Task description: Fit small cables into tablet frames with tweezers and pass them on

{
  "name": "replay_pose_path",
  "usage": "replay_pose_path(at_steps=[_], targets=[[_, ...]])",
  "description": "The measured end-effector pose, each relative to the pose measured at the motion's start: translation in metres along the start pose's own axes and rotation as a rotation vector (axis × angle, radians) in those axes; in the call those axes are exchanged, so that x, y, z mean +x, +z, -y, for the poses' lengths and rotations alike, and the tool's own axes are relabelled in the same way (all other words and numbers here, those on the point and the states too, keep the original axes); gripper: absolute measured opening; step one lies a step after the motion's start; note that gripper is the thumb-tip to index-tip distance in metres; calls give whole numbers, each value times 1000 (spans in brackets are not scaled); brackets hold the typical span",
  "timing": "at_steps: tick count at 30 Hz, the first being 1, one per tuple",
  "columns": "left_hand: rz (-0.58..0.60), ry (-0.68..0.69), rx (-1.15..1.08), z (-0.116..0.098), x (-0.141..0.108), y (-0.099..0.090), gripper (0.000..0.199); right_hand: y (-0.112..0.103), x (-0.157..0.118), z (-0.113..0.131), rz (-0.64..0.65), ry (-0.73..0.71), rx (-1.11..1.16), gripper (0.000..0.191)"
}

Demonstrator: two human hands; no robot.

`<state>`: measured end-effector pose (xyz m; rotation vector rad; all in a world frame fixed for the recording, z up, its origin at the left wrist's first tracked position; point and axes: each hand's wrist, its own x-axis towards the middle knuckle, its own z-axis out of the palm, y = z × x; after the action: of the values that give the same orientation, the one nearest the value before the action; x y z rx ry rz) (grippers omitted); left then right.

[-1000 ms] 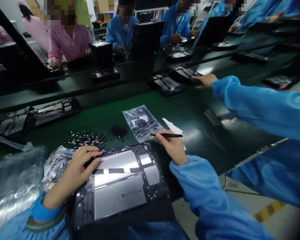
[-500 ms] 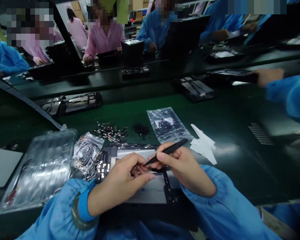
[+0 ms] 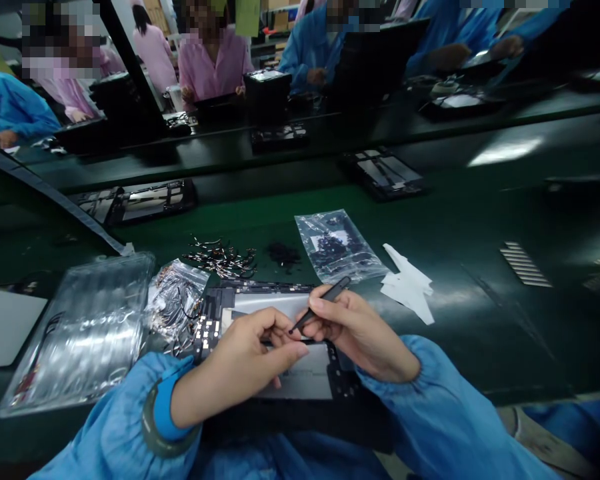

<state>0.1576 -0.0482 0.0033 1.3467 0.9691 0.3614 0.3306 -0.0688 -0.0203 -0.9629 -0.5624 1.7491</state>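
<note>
My right hand [image 3: 357,330] grips black tweezers [image 3: 336,289], slanting down to the left. Their tip meets the fingertips of my left hand [image 3: 250,357], where a tiny dark speck shows. The left fingers are curled in a pinch; what they hold, if anything, is too small to make out. Beneath both hands lies an opened flat electronic device [image 3: 307,380] with silver panels and a black frame. Left of it sits a plastic bag of thin cables [image 3: 177,300]. Just beyond are a heap of loose short cables [image 3: 223,258] and a pile of small black parts [image 3: 283,255].
A clear bag of dark parts [image 3: 337,247] lies beyond my right hand, with white paper strips [image 3: 407,287] beside it. A clear plastic tray [image 3: 85,333] is at left. Similar opened devices [image 3: 385,173] rest farther back. Co-workers sit across the bench.
The tweezers have tilted steeper, their tip still at my left fingertips. A co-worker's arm at the right, with a device in its hand, has left the view.
</note>
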Motion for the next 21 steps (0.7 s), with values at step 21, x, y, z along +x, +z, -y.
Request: replay_pose_path(at_steps=[21], targets=[[-720,70,265,36,-42,-82,45,-17,45,-3,-220,-317,-666,38]])
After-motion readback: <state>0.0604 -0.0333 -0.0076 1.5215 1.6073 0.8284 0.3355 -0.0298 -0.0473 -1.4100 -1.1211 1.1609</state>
